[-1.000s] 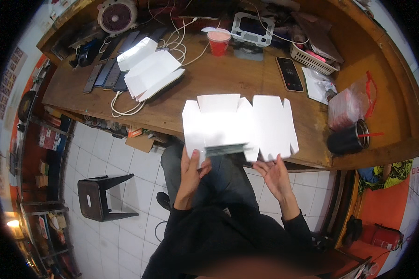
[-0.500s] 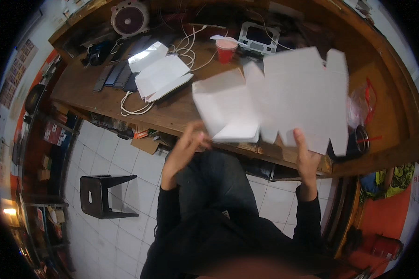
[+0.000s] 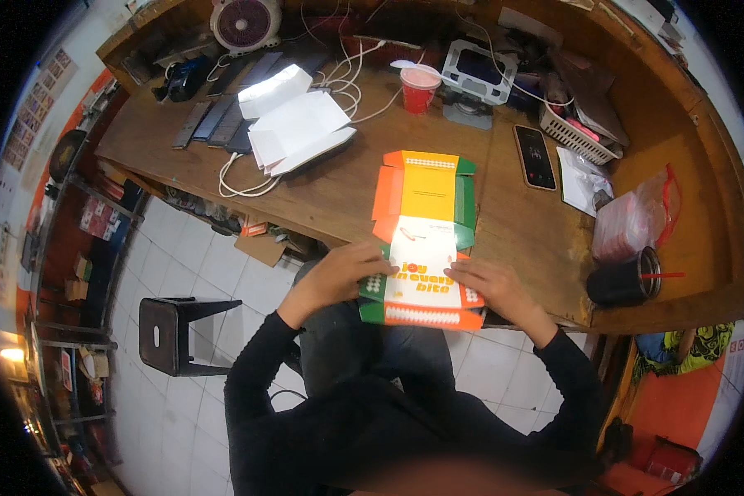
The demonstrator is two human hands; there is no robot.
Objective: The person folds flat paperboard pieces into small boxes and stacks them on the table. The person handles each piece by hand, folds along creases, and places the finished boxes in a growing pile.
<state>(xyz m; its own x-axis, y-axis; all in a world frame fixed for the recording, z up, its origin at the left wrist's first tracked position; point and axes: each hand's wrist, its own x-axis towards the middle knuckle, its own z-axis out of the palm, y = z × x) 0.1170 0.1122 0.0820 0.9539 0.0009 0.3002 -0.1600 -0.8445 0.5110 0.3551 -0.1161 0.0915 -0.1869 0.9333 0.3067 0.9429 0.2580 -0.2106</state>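
An unfolded cardboard food box [image 3: 429,194] lies at the front edge of the desk, printed side up. Its panels are yellow and white, with orange and green side flaps. My left hand [image 3: 339,277] grips its near left edge, thumb on the white panel. On the opposite side my right hand [image 3: 496,288] holds the near right edge, its fingers closed over an orange flap. The box's near end sticks out past the desk edge over my lap. Farther left on the desk rests a second, partly folded box [image 3: 296,132], white side showing.
Several phones [image 3: 215,121] and a white cable [image 3: 244,192] lie at the left. Behind are a red cup [image 3: 419,93] and a tablet-like device on a stand [image 3: 477,73]. A phone [image 3: 535,157], white basket [image 3: 579,136], plastic bag [image 3: 628,225] and black tumbler [image 3: 618,281] stand right.
The unfolded box has turned from its plain side to its printed side and come down onto the desk edge. My left hand has taken hold of it; my right hand has moved inward.
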